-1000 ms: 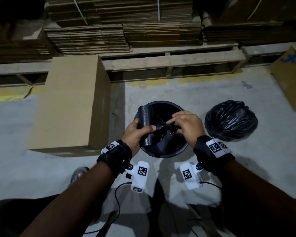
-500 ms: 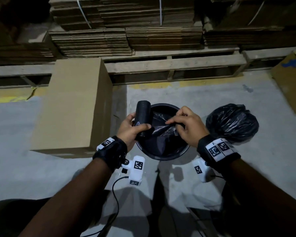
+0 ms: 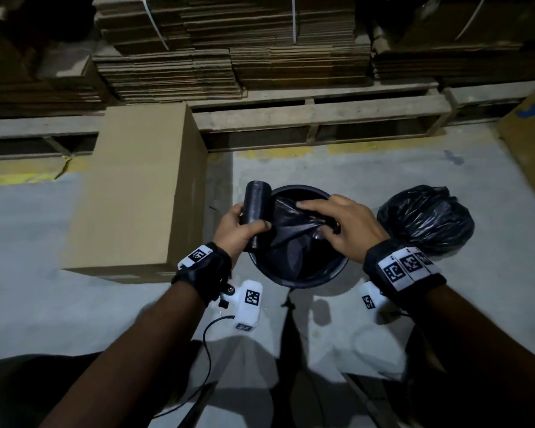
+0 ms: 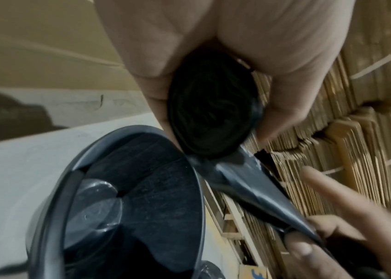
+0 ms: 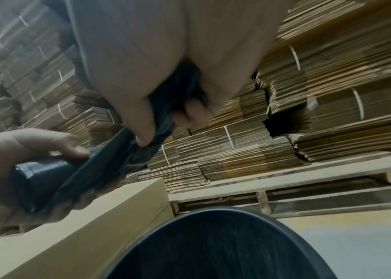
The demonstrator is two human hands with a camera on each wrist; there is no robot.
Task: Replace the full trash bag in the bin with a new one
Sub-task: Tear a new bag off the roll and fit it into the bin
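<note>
A round black bin point(image 3: 297, 281) stands on the concrete floor, its inside bare point(image 4: 141, 198). Over its left rim my left hand point(image 3: 238, 225) grips a black roll of trash bags point(image 3: 255, 208), its end seen in the left wrist view point(image 4: 211, 117). My right hand point(image 3: 342, 227) pinches the loose end of a new black bag point(image 3: 294, 223) pulled from the roll; thumb and fingers bunch the plastic point(image 5: 163, 120). The full tied black trash bag point(image 3: 423, 220) sits on the floor to the right of the bin.
A tall closed cardboard box point(image 3: 139, 193) stands just left of the bin. Wooden pallets point(image 3: 315, 118) with stacked flat cardboard point(image 3: 229, 47) run along the back. Another box point(image 3: 531, 143) lies at far right. Cables trail on the floor near my legs.
Both hands have lifted the roll higher over the bin, and my right hand has drawn the bag's loose end out to the right, stretching the plastic between the hands.
</note>
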